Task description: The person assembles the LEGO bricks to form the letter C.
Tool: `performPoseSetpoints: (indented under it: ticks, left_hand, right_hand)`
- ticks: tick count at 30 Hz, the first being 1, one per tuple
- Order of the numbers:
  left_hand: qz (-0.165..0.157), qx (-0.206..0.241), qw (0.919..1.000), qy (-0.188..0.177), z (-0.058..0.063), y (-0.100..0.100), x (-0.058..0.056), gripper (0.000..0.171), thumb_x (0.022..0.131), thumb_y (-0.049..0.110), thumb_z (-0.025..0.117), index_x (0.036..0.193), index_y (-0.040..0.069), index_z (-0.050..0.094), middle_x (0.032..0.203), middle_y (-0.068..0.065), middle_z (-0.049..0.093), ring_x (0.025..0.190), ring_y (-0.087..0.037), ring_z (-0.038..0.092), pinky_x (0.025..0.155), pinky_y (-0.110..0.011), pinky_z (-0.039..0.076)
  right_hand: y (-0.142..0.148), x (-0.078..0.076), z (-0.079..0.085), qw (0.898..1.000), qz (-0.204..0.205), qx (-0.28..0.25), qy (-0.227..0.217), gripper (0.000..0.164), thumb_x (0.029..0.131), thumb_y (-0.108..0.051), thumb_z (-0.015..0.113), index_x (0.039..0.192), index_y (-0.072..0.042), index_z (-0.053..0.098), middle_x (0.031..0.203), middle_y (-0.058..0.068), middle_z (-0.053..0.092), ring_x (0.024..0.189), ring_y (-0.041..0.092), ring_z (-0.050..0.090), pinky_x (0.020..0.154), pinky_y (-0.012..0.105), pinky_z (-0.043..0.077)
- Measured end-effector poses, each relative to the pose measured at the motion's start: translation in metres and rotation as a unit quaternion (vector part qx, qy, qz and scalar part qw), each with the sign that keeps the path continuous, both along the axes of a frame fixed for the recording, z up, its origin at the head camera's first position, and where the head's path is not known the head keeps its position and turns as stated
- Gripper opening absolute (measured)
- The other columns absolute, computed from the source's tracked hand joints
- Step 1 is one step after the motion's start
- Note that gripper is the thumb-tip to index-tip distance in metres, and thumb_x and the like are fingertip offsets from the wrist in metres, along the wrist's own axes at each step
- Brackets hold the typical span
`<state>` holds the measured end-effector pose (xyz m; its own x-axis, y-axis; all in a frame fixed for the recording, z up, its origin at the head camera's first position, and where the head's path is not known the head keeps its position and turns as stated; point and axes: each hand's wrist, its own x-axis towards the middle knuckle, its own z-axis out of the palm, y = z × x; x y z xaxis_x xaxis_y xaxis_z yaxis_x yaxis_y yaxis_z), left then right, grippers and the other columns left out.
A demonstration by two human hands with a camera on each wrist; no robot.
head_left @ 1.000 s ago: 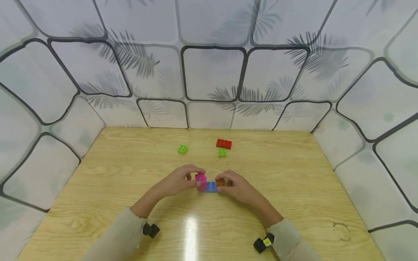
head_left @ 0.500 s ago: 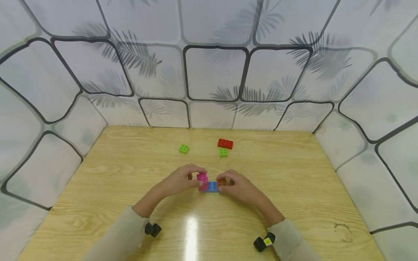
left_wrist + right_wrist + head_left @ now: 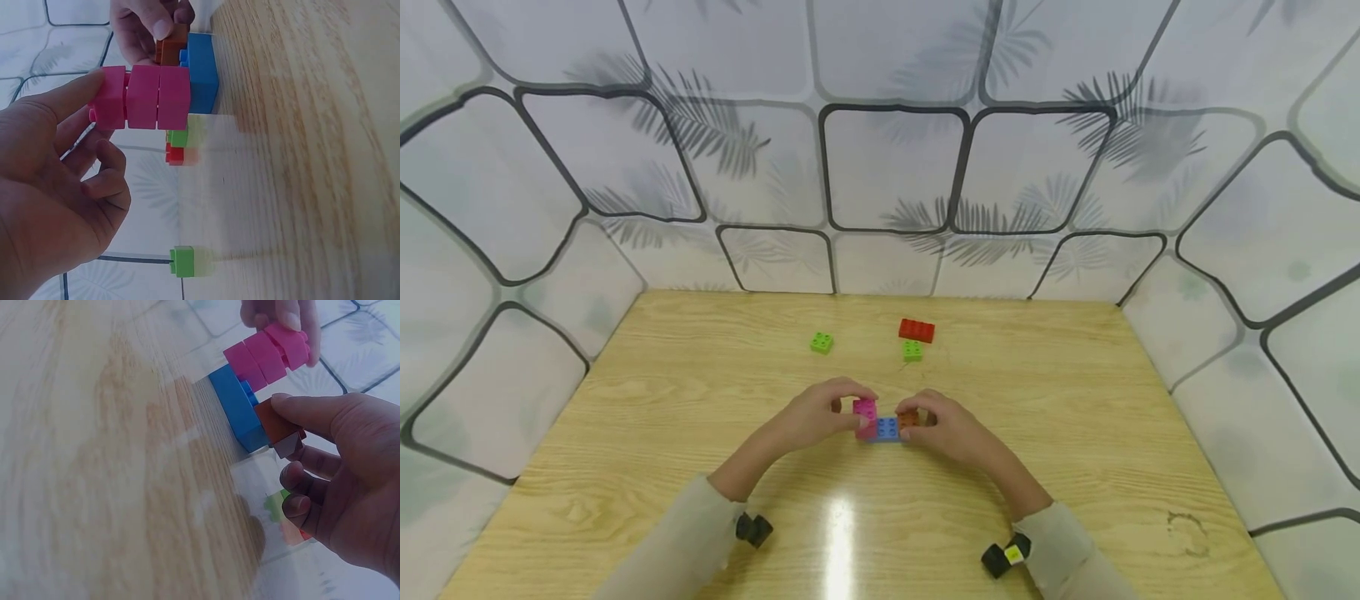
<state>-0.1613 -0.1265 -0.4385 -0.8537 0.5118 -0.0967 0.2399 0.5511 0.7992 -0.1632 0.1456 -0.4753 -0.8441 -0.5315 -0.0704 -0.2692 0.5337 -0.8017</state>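
Note:
A blue building brick (image 3: 887,428) lies on the table between the two hands. On its left end stands a stack of pink bricks (image 3: 144,97), three high. My left hand (image 3: 812,415) pinches the top pink brick (image 3: 111,100) between thumb and fingers. In the left wrist view a narrow gap shows under that brick, and in the right wrist view it leans slightly. An orange-brown brick (image 3: 275,422) sits on the blue brick's right end, pinched by my right hand (image 3: 953,430). Blue studs show between the pink stack and the orange-brown brick.
Farther back on the wooden table (image 3: 737,342) lie a green brick (image 3: 822,342) at left, and a second green brick (image 3: 912,351) just in front of a red brick (image 3: 917,331). Patterned white panels (image 3: 895,167) enclose the table's back and sides.
The head view has shifted slightly. Both hands keep hold of the same bricks in nearly the same place, and the top pink brick looks a little straighter.

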Motion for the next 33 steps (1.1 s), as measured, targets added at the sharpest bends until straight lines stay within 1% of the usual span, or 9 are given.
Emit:
performPoseSetpoints:
  ticks: [7, 14, 20, 24, 30, 33]
  left_hand:
    - [0.011, 0.006, 0.9999, -0.002, -0.006, 0.002, -0.002, 0.034, 0.096, 0.022, 0.07, 0.13, 0.019, 0.068, 0.128, 0.007, 0.064, 0.09, -0.019, 0.05, 0.07, -0.032, 0.047]
    - [0.014, 0.024, 0.9996, -0.007, -0.011, 0.002, -0.002, 0.037, 0.095, 0.024, 0.071, 0.131, 0.018, 0.067, 0.131, 0.006, 0.063, 0.095, -0.019, 0.051, 0.075, -0.035, 0.047]
    - [0.019, 0.031, 0.9993, -0.008, -0.011, 0.001, 0.0, 0.038, 0.094, 0.026, 0.072, 0.131, 0.018, 0.067, 0.128, 0.006, 0.064, 0.087, -0.019, 0.05, 0.069, -0.032, 0.046]
    - [0.023, 0.034, 0.9991, -0.009, -0.013, 0.001, 0.001, 0.039, 0.094, 0.027, 0.072, 0.132, 0.019, 0.067, 0.126, 0.007, 0.063, 0.085, -0.019, 0.05, 0.066, -0.03, 0.045]
    - [0.027, 0.054, 0.998, -0.022, -0.016, 0.001, 0.004, 0.041, 0.096, 0.029, 0.07, 0.135, 0.018, 0.064, 0.124, 0.005, 0.062, 0.087, -0.02, 0.052, 0.066, -0.031, 0.047]
    - [0.031, 0.053, 0.9978, -0.026, -0.015, 0.0, 0.005, 0.042, 0.096, 0.031, 0.07, 0.136, 0.02, 0.064, 0.123, 0.006, 0.062, 0.089, -0.021, 0.053, 0.067, -0.032, 0.048]
  right_hand:
    - [-0.001, -0.001, -0.002, 1.0, 0.002, 0.002, 0.0, 0.03, 0.097, -0.033, 0.069, 0.125, -0.022, 0.067, 0.113, -0.008, 0.061, 0.092, 0.017, 0.053, 0.079, 0.03, 0.047]
    - [-0.001, -0.001, -0.002, 1.0, 0.0, 0.001, 0.0, 0.031, 0.096, -0.032, 0.07, 0.125, -0.022, 0.067, 0.113, -0.008, 0.062, 0.093, 0.017, 0.053, 0.079, 0.03, 0.047]
    - [-0.001, 0.0, -0.002, 1.0, 0.002, 0.0, 0.0, 0.03, 0.096, -0.031, 0.069, 0.125, -0.022, 0.067, 0.113, -0.008, 0.062, 0.093, 0.017, 0.053, 0.079, 0.029, 0.047]
    - [0.0, 0.0, -0.003, 1.0, 0.003, -0.007, 0.001, 0.03, 0.097, -0.032, 0.069, 0.125, -0.022, 0.067, 0.114, -0.008, 0.062, 0.094, 0.017, 0.053, 0.079, 0.029, 0.047]
    - [0.001, 0.0, -0.006, 1.0, -0.002, -0.009, 0.008, 0.031, 0.096, -0.034, 0.069, 0.125, -0.023, 0.066, 0.114, -0.009, 0.062, 0.092, 0.016, 0.054, 0.079, 0.028, 0.048]
    - [0.002, 0.0, -0.007, 1.0, -0.009, -0.004, 0.008, 0.031, 0.095, -0.034, 0.07, 0.124, -0.024, 0.066, 0.113, -0.009, 0.062, 0.091, 0.016, 0.054, 0.077, 0.027, 0.048]
